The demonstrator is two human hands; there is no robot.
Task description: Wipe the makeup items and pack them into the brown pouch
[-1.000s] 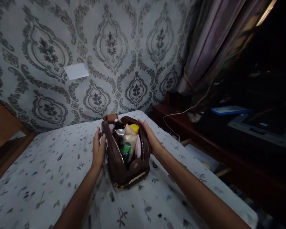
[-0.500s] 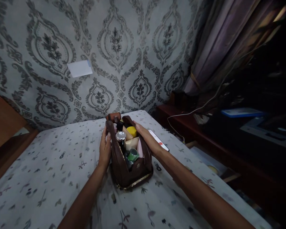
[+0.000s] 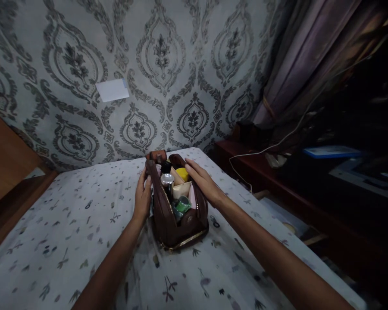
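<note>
A dark brown toiletry bag (image 3: 184, 234) with a gold zip stands unzipped on a patterned white bedsheet (image 3: 93, 241). My left hand (image 3: 142, 196) presses along its left wall, fingers stretched upward. On the opposite side my right hand (image 3: 203, 181) lies over the right wall, its fingers reaching forward; together the hands hold the bag between them. Inside stand a silver-capped bottle (image 3: 167, 183), a yellow round lid (image 3: 182, 173), a beige packet (image 3: 182, 189) and a green-wrapped item (image 3: 183, 206). The lower contents are hidden.
Beyond the bag sits a small brown case (image 3: 158, 156). A white card (image 3: 112, 90) is on the patterned wall. To the right, a white cable (image 3: 261, 151) runs over a dark red ledge (image 3: 224, 148). A wooden panel (image 3: 11, 157) stands at the left.
The view has shifted slightly. Both hands stay on the bag's sides. The phone seen beside the right hand is now hidden behind that hand and forearm.
</note>
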